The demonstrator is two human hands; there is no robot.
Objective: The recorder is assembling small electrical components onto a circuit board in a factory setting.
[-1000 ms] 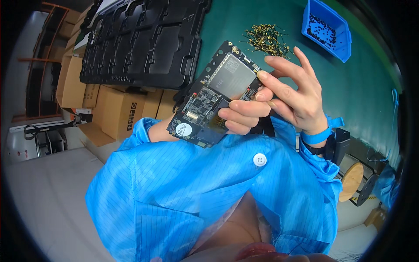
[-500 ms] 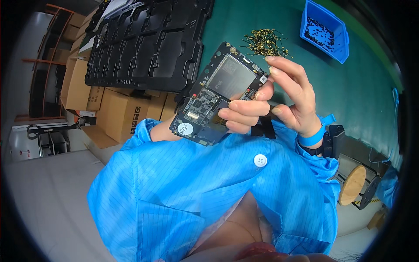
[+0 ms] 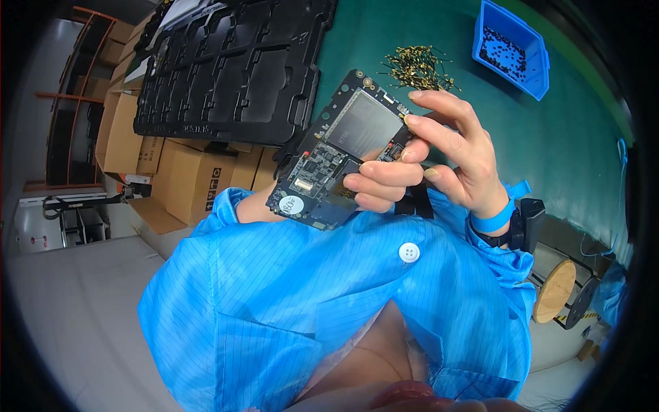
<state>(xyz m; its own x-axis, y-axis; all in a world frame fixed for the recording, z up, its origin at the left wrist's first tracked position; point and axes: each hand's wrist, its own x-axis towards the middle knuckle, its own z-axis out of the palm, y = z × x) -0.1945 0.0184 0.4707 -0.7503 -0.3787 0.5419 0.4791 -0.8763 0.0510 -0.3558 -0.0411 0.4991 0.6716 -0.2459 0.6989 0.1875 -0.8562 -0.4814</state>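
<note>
A black circuit board (image 3: 322,194) with a silver metal shield, small chips and a round white sticker is held tilted in front of my chest. My left hand (image 3: 384,182) grips it from behind, fingers curled round its right edge onto the face; the palm is hidden by the board. At the upper right edge, a fingertip of my right hand (image 3: 460,144) touches the board and covers the small white part there. Its fingers are bent and its thumb stands apart. A blue strap and a dark band circle that wrist.
On the green work mat (image 3: 446,20) lies a heap of thin dark wires with yellow ends (image 3: 417,66). A blue bin (image 3: 542,72) of small black parts stands beyond, at the right. Black moulded trays (image 3: 274,82) rest at the left above cardboard boxes (image 3: 182,178). A round wooden stool (image 3: 555,292) stands at right.
My right fingertips have shifted slightly left and down along the board's edge, over the small white part. The board has tilted slightly; my left hand keeps its hold.
</note>
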